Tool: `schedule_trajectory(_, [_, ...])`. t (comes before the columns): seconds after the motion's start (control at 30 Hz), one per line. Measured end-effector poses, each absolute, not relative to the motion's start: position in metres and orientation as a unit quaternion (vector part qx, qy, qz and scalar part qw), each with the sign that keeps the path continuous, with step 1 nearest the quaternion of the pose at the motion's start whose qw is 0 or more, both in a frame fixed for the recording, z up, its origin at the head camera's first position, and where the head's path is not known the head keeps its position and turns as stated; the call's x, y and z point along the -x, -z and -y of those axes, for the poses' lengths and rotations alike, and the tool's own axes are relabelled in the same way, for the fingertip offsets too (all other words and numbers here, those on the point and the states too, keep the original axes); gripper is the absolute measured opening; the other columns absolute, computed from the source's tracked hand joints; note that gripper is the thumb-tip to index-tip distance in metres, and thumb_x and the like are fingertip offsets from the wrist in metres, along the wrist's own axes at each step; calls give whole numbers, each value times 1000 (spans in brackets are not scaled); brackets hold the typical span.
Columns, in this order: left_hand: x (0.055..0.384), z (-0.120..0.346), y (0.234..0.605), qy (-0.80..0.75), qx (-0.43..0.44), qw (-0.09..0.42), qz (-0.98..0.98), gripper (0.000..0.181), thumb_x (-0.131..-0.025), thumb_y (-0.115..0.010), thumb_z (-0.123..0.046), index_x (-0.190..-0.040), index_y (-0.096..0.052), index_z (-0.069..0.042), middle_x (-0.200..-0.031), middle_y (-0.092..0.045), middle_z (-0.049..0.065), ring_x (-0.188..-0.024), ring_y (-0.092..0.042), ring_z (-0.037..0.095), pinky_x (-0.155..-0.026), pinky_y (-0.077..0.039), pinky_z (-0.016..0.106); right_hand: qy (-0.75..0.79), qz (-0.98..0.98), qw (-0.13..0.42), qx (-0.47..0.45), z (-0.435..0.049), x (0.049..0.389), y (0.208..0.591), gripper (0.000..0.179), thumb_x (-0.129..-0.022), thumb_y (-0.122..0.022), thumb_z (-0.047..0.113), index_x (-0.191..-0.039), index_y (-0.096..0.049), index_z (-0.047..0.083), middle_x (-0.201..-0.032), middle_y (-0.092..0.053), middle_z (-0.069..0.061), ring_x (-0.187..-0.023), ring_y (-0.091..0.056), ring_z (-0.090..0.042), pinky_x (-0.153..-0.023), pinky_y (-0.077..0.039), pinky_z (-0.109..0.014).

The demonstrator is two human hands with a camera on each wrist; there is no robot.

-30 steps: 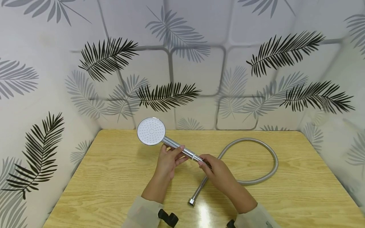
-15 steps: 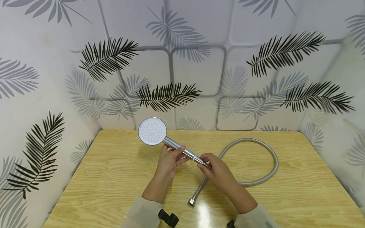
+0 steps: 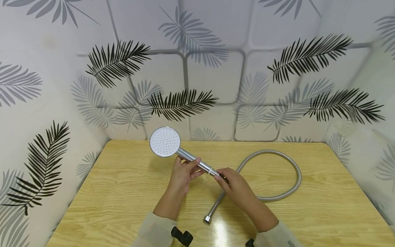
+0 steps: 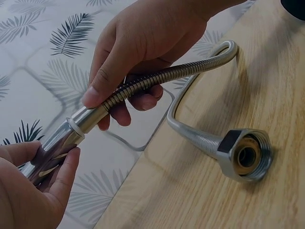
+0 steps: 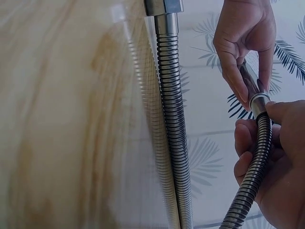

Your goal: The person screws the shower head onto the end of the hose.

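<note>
In the head view the right hand (image 3: 237,187) is covering most of the joint end of the hose (image 3: 299,175) and hiding part of the loop that is lying on the wooden table (image 3: 123,192). The left wrist view is cutting off the shower head (image 3: 165,142) beyond its handle, and the right wrist view is cropping the hose's nut (image 3: 207,219) at the top edge. How far the hose is reaching into the handle is impossible to tell. The left hand (image 3: 181,175) is supporting the handle, thumb over and fingers under, holding the shower head above the table, its white face turning toward the camera. The right hand is slanting in from the lower right, thumb and fingers curling round the hose just beside the handle's pale ring (image 4: 75,128)
</note>
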State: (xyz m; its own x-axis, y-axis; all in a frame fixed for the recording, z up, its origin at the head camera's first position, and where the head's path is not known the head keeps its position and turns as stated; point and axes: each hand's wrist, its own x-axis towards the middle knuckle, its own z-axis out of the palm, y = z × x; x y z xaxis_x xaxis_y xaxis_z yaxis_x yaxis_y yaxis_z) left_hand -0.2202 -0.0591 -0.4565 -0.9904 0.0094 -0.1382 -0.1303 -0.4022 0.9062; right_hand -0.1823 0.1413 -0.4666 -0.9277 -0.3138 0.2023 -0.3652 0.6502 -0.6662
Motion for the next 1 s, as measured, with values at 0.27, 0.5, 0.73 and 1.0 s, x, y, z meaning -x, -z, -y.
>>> schedule_trajectory(0.27, [219,59,457,-834,54,45,-548,39,-95,-70,-8,-123,-43,-6,-96,-66,4,-84,-75,15,-83,-65,37,-398,899,20,-183,-142,182,467,43,-103,-59,35,-138,-57,10,-109,-65,1,-74,-55,-6,-63,-53,-20])
schedule_trajectory(0.5, [219,59,458,-833,57,46,-548,47,-95,-70,-8,-129,-40,-1,-96,-66,3,-84,-74,15,-84,-65,38,-403,893,50,-195,-143,182,470,48,-97,-70,31,-137,-53,11,-115,-61,-3,-81,-59,-8,-66,-55,-19])
schedule_trajectory(0.73, [220,59,458,-836,58,44,-544,38,-95,-70,-7,-121,-42,-7,-95,-65,3,-84,-74,15,-83,-65,38,-394,887,97,-221,-142,181,467,28,-95,-73,15,-117,-56,13,-108,-58,-1,-86,-60,-8,-68,-55,-19])
schedule_trajectory(1.0, [220,58,456,-838,58,46,-541,38,-94,-70,-6,-120,-42,-7,-94,-65,3,-84,-75,14,-84,-65,38,-392,884,95,-235,-143,182,469,26,-98,-67,15,-121,-57,10,-101,-63,4,-82,-56,-5,-69,-55,-18])
